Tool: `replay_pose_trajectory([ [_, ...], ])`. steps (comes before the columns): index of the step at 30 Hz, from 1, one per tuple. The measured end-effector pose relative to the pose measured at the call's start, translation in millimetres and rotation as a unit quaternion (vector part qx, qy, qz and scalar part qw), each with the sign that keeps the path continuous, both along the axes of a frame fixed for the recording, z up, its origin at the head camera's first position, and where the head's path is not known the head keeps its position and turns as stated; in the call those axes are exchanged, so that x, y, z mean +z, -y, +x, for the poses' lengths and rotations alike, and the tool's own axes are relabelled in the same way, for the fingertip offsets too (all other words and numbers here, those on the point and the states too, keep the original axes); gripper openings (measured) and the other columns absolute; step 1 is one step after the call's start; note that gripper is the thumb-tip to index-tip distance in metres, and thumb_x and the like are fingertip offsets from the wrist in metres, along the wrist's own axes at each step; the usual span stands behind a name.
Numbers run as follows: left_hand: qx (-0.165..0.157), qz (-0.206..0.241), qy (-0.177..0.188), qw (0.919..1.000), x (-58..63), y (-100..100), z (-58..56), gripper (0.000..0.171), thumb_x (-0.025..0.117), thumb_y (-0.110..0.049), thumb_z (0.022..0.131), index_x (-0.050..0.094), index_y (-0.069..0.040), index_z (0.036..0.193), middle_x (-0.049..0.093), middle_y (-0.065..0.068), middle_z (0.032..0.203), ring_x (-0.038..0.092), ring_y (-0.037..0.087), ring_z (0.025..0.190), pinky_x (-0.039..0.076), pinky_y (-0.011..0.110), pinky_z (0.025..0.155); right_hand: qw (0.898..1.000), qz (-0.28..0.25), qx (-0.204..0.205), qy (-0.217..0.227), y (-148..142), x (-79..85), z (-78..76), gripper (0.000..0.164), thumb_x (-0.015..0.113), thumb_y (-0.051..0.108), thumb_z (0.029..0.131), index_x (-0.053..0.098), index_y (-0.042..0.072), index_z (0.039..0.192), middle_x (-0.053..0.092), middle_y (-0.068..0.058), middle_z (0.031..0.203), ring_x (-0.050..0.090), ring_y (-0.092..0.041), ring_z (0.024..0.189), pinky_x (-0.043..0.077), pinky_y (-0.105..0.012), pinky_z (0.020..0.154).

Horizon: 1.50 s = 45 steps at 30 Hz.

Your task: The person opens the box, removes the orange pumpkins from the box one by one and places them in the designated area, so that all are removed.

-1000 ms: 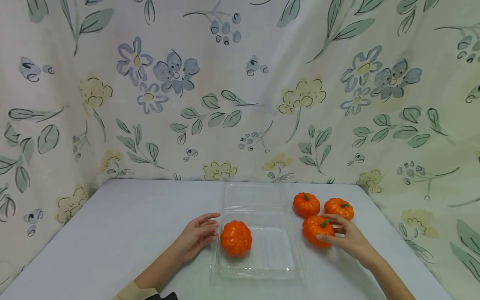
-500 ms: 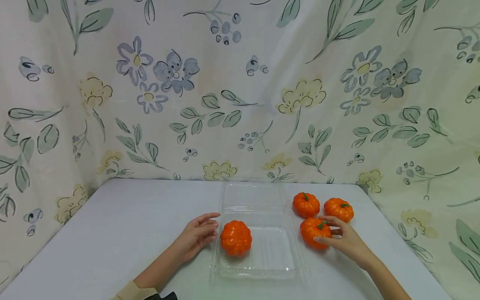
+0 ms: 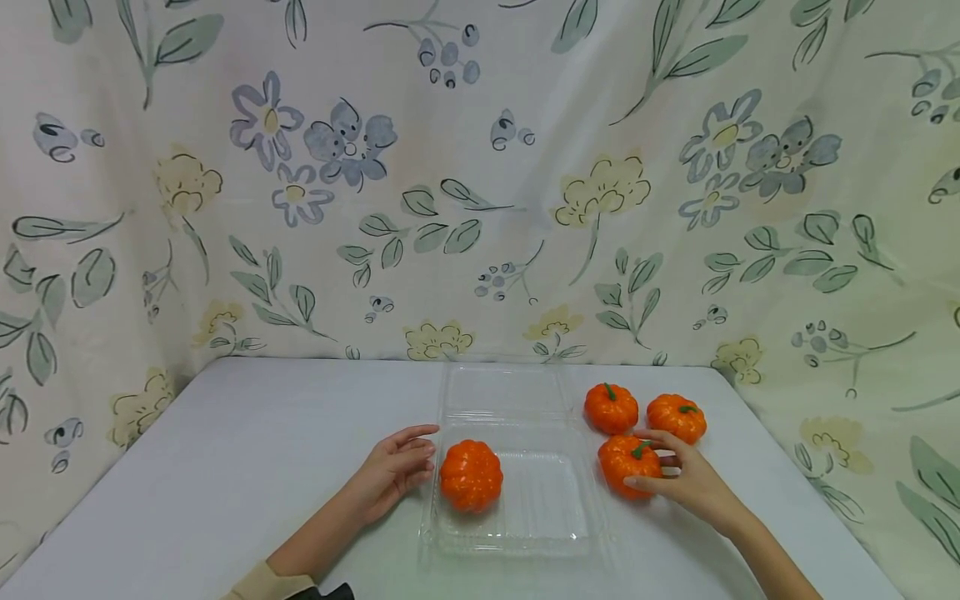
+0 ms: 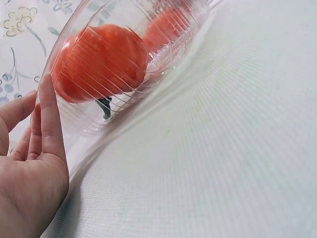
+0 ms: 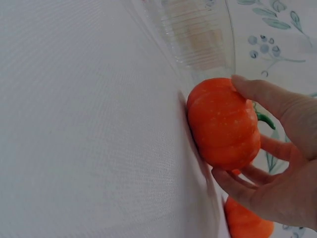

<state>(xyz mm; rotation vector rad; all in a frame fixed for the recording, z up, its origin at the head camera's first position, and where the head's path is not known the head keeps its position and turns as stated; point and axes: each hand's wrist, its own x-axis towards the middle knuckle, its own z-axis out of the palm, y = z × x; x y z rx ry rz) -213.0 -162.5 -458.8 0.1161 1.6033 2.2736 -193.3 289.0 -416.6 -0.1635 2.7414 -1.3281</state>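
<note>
A clear plastic clamshell container lies with its lid folded back. Inside its left part sits an orange toy pumpkin; the left wrist view shows its green stem pointing down. My left hand is beside the container's left wall, fingers fairly straight, the fingertips at the plastic in the left wrist view. To the right of the container, my right hand holds a second toy pumpkin between thumb and fingers, its green stem up. This pumpkin looks to be on the table or just over it.
Two more orange toy pumpkins stand behind the right hand: one toy pumpkin near the lid, another toy pumpkin farther right. The white table ends at a floral curtain at the back and sides.
My right hand has shifted slightly left with the toy pumpkin, toward the container, most of it in the first half second. The left hand and the container have stayed put.
</note>
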Motion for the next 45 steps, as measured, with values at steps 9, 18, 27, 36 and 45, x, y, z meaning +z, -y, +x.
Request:
replay_pose_trajectory([
  [9, -0.004, 0.000, -0.007, 1.0000, 0.6, 1, 0.0, 0.038, 0.059, -0.005, 0.107, 0.055, -0.004, 0.145, 0.064, -0.001, 0.104, 0.069, 0.009, 0.084, 0.063, 0.022, 0.082, 1.000, 0.006, 0.009, -0.009, 1, 1.7, 0.4, 0.072, 0.086, 0.024, 0.090, 0.052, 0.000, 0.148, 0.053, -0.029, 0.145, 0.060, -0.041, 0.119, 0.059, -0.054, 0.096],
  [18, -0.008, 0.003, -0.023, 0.9997, -0.1, 1, -2.0, 0.037, 0.059, -0.004, 0.106, 0.055, -0.004, 0.143, 0.064, -0.002, 0.103, 0.068, 0.009, 0.083, 0.062, 0.020, 0.081, 0.999, 0.009, 0.022, -0.035, -5, 3.7, 0.5, 0.072, 0.084, 0.021, 0.092, 0.050, -0.002, 0.150, 0.054, -0.029, 0.147, 0.061, -0.043, 0.123, 0.058, -0.056, 0.097],
  [27, -0.013, 0.006, -0.031, 0.9994, -2.9, 2, -3.0, 0.036, 0.059, -0.004, 0.106, 0.056, -0.004, 0.142, 0.064, -0.001, 0.103, 0.068, 0.009, 0.083, 0.062, 0.020, 0.081, 0.999, 0.021, 0.022, -0.040, -8, 17.7, 4.3, 0.074, 0.082, 0.026, 0.094, 0.046, -0.005, 0.151, 0.050, -0.030, 0.153, 0.055, -0.053, 0.132, 0.059, -0.056, 0.098],
  [36, -0.012, 0.011, -0.028, 0.9995, -2.7, 1, -2.5, 0.037, 0.059, -0.003, 0.106, 0.055, -0.003, 0.143, 0.064, -0.001, 0.103, 0.068, 0.009, 0.082, 0.062, 0.020, 0.081, 0.996, 0.026, 0.026, -0.081, -4, 26.0, 7.7, 0.070, 0.082, 0.021, 0.094, 0.048, -0.008, 0.149, 0.053, -0.032, 0.149, 0.053, -0.051, 0.132, 0.058, -0.057, 0.100],
  [45, -0.009, 0.013, -0.023, 0.9996, -2.9, 2, -1.1, 0.035, 0.059, -0.003, 0.106, 0.057, -0.006, 0.141, 0.064, -0.002, 0.103, 0.068, 0.009, 0.082, 0.062, 0.020, 0.080, 0.997, 0.018, 0.008, -0.075, 1, 33.8, 13.3, 0.071, 0.082, 0.027, 0.094, 0.050, -0.004, 0.149, 0.054, -0.028, 0.148, 0.051, -0.048, 0.136, 0.055, -0.058, 0.103],
])
